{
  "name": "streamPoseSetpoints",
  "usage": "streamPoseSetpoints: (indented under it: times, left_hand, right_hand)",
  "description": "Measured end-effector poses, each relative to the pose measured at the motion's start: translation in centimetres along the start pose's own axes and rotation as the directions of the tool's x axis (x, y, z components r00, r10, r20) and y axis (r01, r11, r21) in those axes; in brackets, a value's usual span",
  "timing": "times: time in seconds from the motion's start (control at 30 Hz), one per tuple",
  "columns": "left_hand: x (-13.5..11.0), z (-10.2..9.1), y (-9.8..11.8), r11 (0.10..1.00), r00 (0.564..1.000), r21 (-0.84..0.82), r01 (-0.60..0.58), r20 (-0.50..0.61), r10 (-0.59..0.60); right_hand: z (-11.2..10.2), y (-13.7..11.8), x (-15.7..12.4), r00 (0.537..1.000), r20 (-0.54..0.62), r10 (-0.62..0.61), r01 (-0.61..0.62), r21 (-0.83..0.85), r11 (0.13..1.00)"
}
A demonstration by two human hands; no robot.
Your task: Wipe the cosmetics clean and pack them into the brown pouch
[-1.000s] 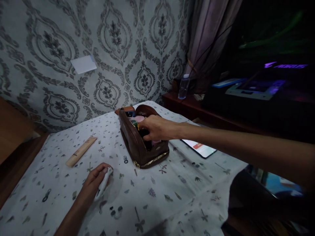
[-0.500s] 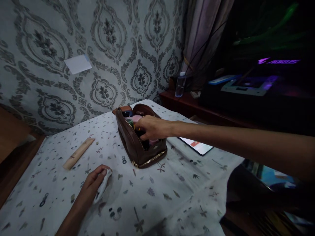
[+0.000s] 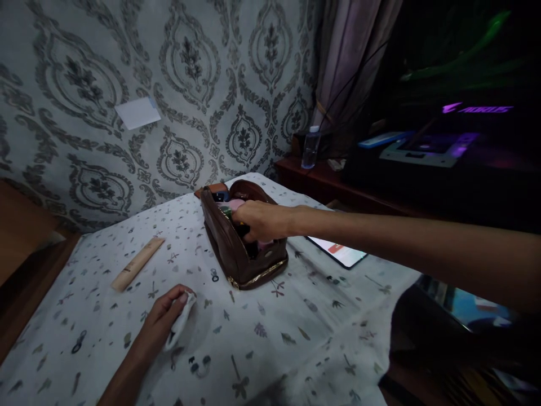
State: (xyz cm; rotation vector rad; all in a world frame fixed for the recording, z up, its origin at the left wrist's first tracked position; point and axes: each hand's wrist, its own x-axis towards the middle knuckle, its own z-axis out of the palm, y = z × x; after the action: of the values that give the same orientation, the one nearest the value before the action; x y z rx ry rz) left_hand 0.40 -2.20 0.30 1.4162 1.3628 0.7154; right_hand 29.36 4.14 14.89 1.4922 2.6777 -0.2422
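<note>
A brown zippered pouch (image 3: 226, 239) sits unzipped on the patterned cloth (image 3: 262, 338), packed with small items. Among them I make out something pink (image 3: 234, 205) and something green; the rest are in shadow. My right hand (image 3: 266, 223) reaches into it from the right, fingers bent downward, with the fingertips hidden inside. In front and to the left, my left hand (image 3: 164, 316) is closed on a thin white folded piece (image 3: 181, 322) that looks like a tissue or cloth, pinched between thumb and fingers. A beige tube (image 3: 138, 264) lies to the left, apart from both hands.
Beneath my right forearm lies a phone or tablet (image 3: 338, 252) with a lit screen. A clear bottle (image 3: 310, 148) stands on the dark red ledge (image 3: 327, 179) behind. The patterned wall (image 3: 190, 84) borders the back. A dark computer case with glowing lettering (image 3: 477, 109) is at right.
The view has shifted very slightly. My right hand stays in the pouch and my left hand keeps the white piece, with hardly any movement.
</note>
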Motion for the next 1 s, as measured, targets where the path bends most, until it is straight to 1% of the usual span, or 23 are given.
streamPoseSetpoints:
  times: [0.2, 0.3, 0.47, 0.6, 0.7, 0.8, 0.9, 1.0]
  left_hand:
    - [0.0, -0.2, -0.1, 0.999, 1.0, 0.033, -0.024, 0.015, 0.023]
    - [0.0, -0.2, 0.0, 1.0, 1.0, 0.025, -0.018, 0.022, 0.018]
    - [0.1, -0.2, -0.3, 1.0, 1.0, 0.025, -0.012, 0.018, 0.012]
    - [0.1, -0.3, -0.6, 0.999, 0.999, 0.045, -0.022, 0.036, 0.02]
    - [0.1, -0.4, -0.6, 0.998, 0.999, 0.059, -0.024, 0.037, 0.022]
    - [0.2, -0.4, -0.6, 0.997, 0.999, 0.069, -0.029, 0.032, 0.027]
    - [0.3, -0.5, -0.8, 0.996, 0.999, 0.089, -0.029, 0.027, 0.026]
    - [0.5, -0.6, -1.4, 0.994, 0.999, 0.104, -0.036, 0.006, 0.036]
  right_hand:
    - [0.0, 0.3, 0.3, 1.0, -0.003, -0.006, 0.006, -0.007, 1.0]
    - [0.0, 0.4, 0.1, 1.0, -0.005, -0.026, 0.026, 0.021, 0.999]
    - [-0.1, -0.2, -0.2, 1.0, 0.002, 0.025, -0.025, -0.007, 1.0]
    - [0.0, -0.2, 0.2, 1.0, -0.01, 0.01, -0.01, -0.024, 1.0]
    - [0.2, 0.6, 0.5, 1.0, -0.003, 0.002, -0.002, 0.032, 0.999]
    - [0.5, 1.6, 0.6, 0.998, -0.055, 0.012, -0.005, 0.119, 0.993]
    - [0.7, 2.2, 0.7, 0.995, -0.097, 0.036, -0.017, 0.189, 0.982]
    - [0.7, 2.5, 0.8, 0.992, -0.096, 0.083, -0.056, 0.254, 0.966]
